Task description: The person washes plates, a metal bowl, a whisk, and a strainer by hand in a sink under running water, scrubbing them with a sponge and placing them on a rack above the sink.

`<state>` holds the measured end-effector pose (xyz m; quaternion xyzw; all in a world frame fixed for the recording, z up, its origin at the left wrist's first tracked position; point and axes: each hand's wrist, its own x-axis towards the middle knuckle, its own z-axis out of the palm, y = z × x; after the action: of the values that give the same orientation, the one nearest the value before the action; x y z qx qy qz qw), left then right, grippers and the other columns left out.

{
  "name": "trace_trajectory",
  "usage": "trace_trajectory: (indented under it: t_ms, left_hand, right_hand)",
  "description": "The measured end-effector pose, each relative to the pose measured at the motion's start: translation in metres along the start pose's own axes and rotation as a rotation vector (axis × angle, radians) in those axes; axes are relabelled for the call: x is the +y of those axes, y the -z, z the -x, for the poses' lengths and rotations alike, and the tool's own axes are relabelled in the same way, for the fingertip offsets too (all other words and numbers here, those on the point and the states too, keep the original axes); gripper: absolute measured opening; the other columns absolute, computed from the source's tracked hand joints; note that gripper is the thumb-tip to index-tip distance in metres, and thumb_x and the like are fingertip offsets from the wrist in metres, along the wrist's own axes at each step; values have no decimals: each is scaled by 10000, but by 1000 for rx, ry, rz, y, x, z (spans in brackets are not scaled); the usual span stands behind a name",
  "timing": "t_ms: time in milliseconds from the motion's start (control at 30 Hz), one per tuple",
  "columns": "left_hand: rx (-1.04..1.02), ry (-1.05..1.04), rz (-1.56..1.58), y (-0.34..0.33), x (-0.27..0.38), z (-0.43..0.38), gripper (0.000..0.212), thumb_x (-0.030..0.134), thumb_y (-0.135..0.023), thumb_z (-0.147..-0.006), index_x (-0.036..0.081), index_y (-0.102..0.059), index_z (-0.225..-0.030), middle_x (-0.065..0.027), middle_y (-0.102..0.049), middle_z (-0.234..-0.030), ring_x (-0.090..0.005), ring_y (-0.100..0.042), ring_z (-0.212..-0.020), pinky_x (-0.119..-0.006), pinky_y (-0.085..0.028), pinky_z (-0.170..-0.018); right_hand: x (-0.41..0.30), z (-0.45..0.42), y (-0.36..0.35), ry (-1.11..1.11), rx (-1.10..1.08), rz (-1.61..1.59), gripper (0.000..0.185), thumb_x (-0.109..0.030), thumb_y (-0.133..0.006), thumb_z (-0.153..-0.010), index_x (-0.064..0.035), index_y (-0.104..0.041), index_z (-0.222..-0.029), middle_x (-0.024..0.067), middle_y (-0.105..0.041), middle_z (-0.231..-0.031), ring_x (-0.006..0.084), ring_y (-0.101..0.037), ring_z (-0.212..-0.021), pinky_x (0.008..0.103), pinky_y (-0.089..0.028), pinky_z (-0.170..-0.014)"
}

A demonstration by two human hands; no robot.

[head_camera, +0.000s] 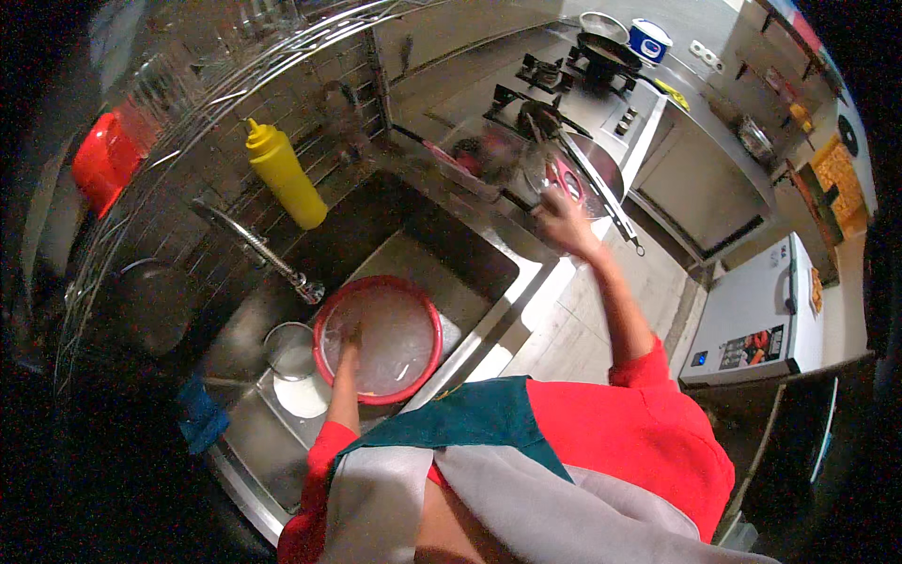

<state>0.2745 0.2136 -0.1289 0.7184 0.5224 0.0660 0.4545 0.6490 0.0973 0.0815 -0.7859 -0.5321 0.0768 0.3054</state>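
My left hand [354,337] reaches into cloudy water in a round red basin [437,331], which stands in a metal sink [451,261]; the water hides its fingers. My right hand [560,215] is blurred, at a heap of utensils on the counter right of the sink. Close to its fingers are red-handled scissors [566,178], and long metal tongs [599,176] lie across the heap. Whether this hand grips anything cannot be made out. A white round dish [301,396] and a round metal-rimmed vessel [290,350] sit left of the basin.
A spring-hose faucet [261,247] arches over the sink. A yellow squeeze bottle [289,176] hangs or stands by the wire rack [232,92], near a red container [106,162]. Beyond the utensils are a gas stove with a black frying pan [607,53] and a blue-white cooker [649,42]. A blue cloth [201,416] lies left.
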Motion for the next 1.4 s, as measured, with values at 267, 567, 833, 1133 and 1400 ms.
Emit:
trace_trajectory:
  t_ms: [267, 567, 833, 1133, 1400]
  left_hand:
    - [-5, 172, -13, -18, -41, 0, 309, 180, -516, -748, 18, -503, -1010, -88, -554, -949, -206, -515, -899, -304, -407, -773]
    - [-32, 178, 24, -29, -47, -3, 307, 166, -505, -725, 8, -517, -987, -101, -562, -928, -212, -524, -880, -310, -410, -758]
    - [-13, 206, 50, -25, -60, 2, 307, 153, -496, -704, -1, -530, -966, -112, -569, -909, -218, -532, -863, -316, -412, -744]
    - [43, 237, 62, -11, -54, -6, 309, 139, -486, -681, -11, -545, -944, -125, -576, -888, -224, -540, -844, -322, -415, -728]
    - [88, 258, 65, -3, -33, -16, 312, 126, -477, -660, -20, -558, -923, -137, -583, -869, -230, -548, -827, -328, -418, -714]
  right_hand:
    - [117, -25, 108, -269, 56, 551, 208, -131, -399, -730, 48, -504, -741, 250, -540, -770, 371, -543, -727, 430, -409, -610]
    - [178, -61, 107, -313, -430, 314, 130, -80, -487, -698, -8, -469, -591, 38, -440, -426, 133, -451, -357, 266, -333, -324]
    - [155, -58, 103, -479, -232, 17, 45, -56, -496, -633, -29, -477, -601, 23, -449, -458, 109, -448, -406, 271, -342, -352]
    - [156, -57, 94, -258, -269, 242, 159, -136, -574, -627, 1, -532, -696, 66, -543, -598, 141, -520, -530, 301, -419, -478]
    - [79, -55, 78, 68, 270, 717, 280, -203, -601, -647, -27, -543, -857, 123, -562, -772, 154, -522, -702, 329, -419, -600]
